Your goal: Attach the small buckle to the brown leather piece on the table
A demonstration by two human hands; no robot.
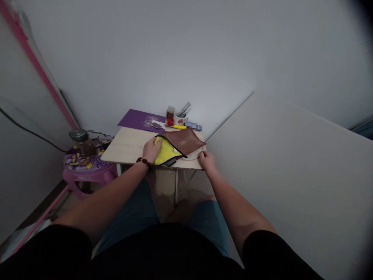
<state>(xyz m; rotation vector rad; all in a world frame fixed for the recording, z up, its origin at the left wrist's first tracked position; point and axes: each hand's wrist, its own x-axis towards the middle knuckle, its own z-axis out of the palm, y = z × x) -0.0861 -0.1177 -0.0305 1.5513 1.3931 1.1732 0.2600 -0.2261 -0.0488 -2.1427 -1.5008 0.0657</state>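
My left hand [152, 151] is closed on a yellow cloth piece with black edging [165, 151], thumb on top. A small white tag shows on the cloth, and its pointed corner reaches to the right. From near that corner a thin reddish thread [192, 158] curves toward my right hand [206, 158]. The fingers of the right hand are pinched together on the thread, at the table's right front edge; whether a needle is in them is too small to see. Behind the cloth lies a brown leather-like sheet [186, 140], partly covered by it.
On the small wooden table [125, 146] lie a purple sheet [135, 119] and a yellow-handled cutter [179, 126]. A white mug [180, 119] with tools and a jar [170, 112] stand at the back. To the left is a pink stool [90, 171] bearing a lidded glass jar [86, 146].
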